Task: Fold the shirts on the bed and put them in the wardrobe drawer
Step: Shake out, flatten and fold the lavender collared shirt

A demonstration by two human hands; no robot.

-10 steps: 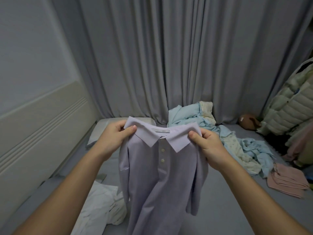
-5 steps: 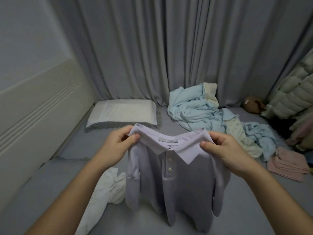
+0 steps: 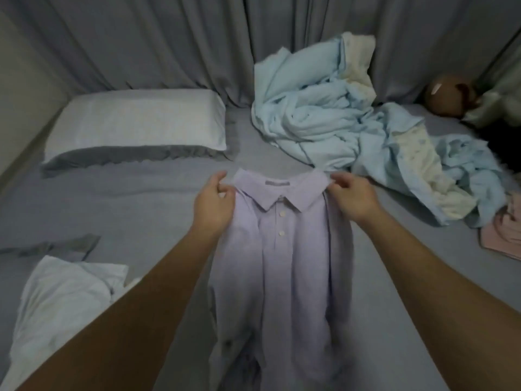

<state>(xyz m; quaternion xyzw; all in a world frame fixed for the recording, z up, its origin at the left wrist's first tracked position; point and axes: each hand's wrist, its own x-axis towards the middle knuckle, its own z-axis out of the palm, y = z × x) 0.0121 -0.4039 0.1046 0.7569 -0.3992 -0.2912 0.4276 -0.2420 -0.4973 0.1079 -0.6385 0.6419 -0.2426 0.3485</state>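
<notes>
A pale lilac polo shirt (image 3: 282, 263) lies front up along the grey bed (image 3: 146, 210), collar toward the curtain, its sleeves tucked in at the sides. My left hand (image 3: 215, 204) pinches its left shoulder beside the collar. My right hand (image 3: 352, 198) pinches the right shoulder. A white shirt (image 3: 59, 306) lies crumpled at the near left. A folded pink garment (image 3: 504, 235) rests at the right edge.
A white pillow (image 3: 138, 122) lies at the head of the bed on the left. A heap of light blue and cream bedding (image 3: 338, 114) spreads from the middle back to the right. Grey curtains (image 3: 169, 38) hang behind. A brown plush toy (image 3: 448, 94) sits at the back right.
The shirt hung in the air before me; both hands have lowered it and laid it flat on the bed. My view has tilted down toward the mattress.
</notes>
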